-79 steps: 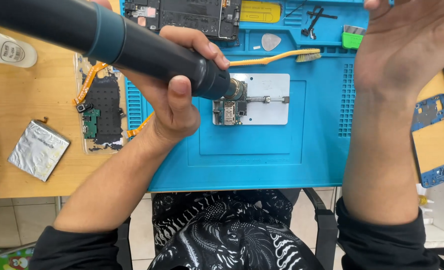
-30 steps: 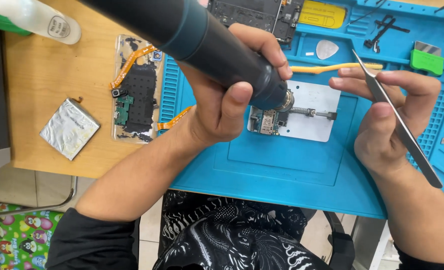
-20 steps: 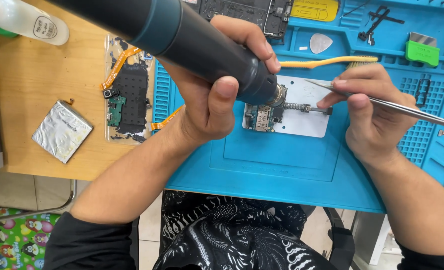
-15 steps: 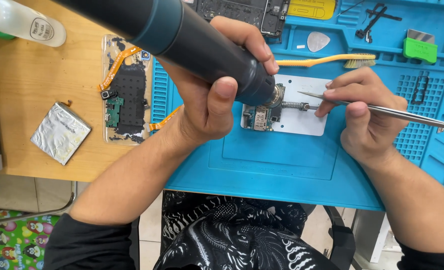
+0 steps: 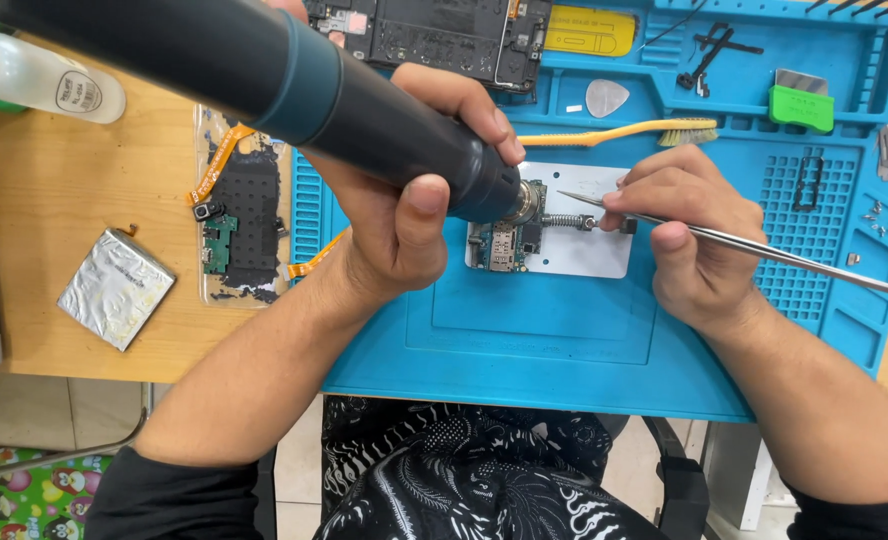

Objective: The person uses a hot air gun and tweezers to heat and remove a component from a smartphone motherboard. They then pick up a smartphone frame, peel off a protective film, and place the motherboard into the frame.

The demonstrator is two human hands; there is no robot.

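The left hand (image 5: 404, 215) is wrapped tight around the dark barrel of a hot-air tool (image 5: 294, 85), its grip fully closed, thumb pressed on the near side of the body. The metal nozzle (image 5: 526, 203) points at the small circuit board (image 5: 506, 240), which sits clamped at the left end of a white holder plate (image 5: 584, 255) on the blue work mat (image 5: 564, 340). The right hand (image 5: 694, 240) pinches a pair of long steel tweezers (image 5: 764, 250) between thumb and fingers, a closed grip on the shaft; the tips reach toward 9 o'clock and stop just beside the holder's spring, near the board's right edge.

The judgement here is about heat and steadiness. The nozzle hangs very close to the board, so lingering on one spot could scorch it or loosen neighbouring parts. The tweezer tips work right beside the hot outlet, and a small slip of the right hand might nudge a softened component sideways or scrape the board. The fingers of that hand are also near the nozzle and could be burned.

At 12 o'clock from the board lies a yellow brush (image 5: 614, 132), and beyond it an opened phone body (image 5: 444, 30). At 9 o'clock, on the wooden tabletop (image 5: 64, 220), a phone back panel (image 5: 239, 215) with orange ribbon cables lies within reach of the tool's barrel; a swing of the left forearm could knock it.
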